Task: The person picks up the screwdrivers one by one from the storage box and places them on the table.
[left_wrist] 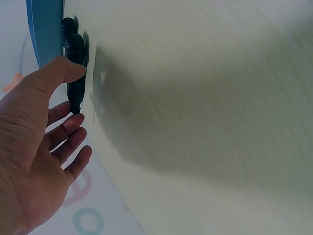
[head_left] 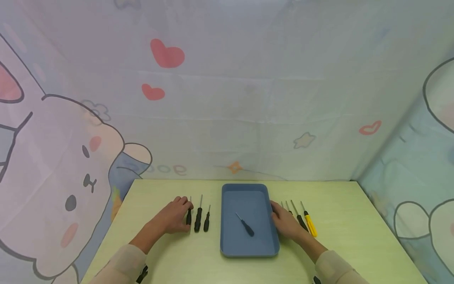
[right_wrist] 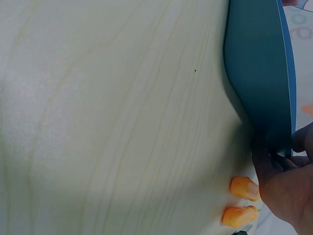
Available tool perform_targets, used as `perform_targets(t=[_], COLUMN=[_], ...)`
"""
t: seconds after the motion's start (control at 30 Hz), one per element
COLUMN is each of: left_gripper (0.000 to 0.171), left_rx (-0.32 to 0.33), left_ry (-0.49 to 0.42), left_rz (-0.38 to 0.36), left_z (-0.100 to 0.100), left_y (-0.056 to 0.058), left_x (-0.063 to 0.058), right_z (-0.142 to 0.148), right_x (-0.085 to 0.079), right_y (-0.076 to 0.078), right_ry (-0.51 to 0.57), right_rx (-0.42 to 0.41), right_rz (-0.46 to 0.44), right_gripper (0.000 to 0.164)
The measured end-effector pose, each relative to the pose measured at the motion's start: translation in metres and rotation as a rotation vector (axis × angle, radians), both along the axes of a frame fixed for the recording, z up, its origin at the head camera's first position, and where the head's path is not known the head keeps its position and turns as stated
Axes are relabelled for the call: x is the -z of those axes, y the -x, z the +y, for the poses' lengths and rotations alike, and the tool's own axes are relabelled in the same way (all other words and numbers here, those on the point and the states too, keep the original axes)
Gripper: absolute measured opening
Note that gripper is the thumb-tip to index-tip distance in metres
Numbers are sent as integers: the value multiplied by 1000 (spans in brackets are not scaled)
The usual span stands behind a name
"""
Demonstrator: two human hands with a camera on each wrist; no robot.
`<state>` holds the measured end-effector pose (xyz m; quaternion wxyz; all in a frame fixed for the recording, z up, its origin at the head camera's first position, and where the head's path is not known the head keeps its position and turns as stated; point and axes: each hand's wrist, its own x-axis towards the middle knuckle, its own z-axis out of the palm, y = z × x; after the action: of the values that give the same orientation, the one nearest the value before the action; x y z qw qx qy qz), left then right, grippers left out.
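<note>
My left hand (head_left: 177, 216) reaches over the leftmost black-handled screwdriver (head_left: 188, 217), its fingertips near the shaft end and the thumb by the handle's butt. In the left wrist view the thumb overlaps a black handle (left_wrist: 75, 93), with the other fingers spread beyond it. Two more black screwdrivers lie just right of it, a longer one (head_left: 198, 219) and a shorter one (head_left: 206, 224). A blue-grey tray (head_left: 227, 240) holds one small dark screwdriver (head_left: 247, 228) lying slantwise. My right hand (head_left: 286, 223) grips the tray's right side, thumb at the rim and fingers against the outer wall.
Right of the tray lie several screwdrivers, partly hidden by my right hand; a yellow-handled one (head_left: 310, 225) is outermost, beside a black one (head_left: 301, 221). Two orange handle ends (right_wrist: 239, 215) show close to the right hand. A printed cloth (head_left: 248, 98) hangs behind the pale wooden table (head_left: 347, 228).
</note>
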<state>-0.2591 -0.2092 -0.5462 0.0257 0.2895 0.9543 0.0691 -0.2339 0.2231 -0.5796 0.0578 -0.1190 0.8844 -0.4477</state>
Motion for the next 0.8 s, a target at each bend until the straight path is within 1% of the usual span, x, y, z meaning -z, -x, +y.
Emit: perform_targets(t=[0.2,0.5,0.8], left_gripper=[55,53,53], left_rx=[-3,-23,-39], left_ry=[-12,-62,-81], left_rz=[-36,-109,-124], left_z=[2,3,2], left_y=[3,3,5], left_x=[4,8,9], right_z=[0,-2,0], right_x=[1,3,3], right_y=[1,1,1], right_ry=[-2,8,-10], right_rx=[13,17,22], right_rz=[0,-22,-2], right_gripper=[52,52,52])
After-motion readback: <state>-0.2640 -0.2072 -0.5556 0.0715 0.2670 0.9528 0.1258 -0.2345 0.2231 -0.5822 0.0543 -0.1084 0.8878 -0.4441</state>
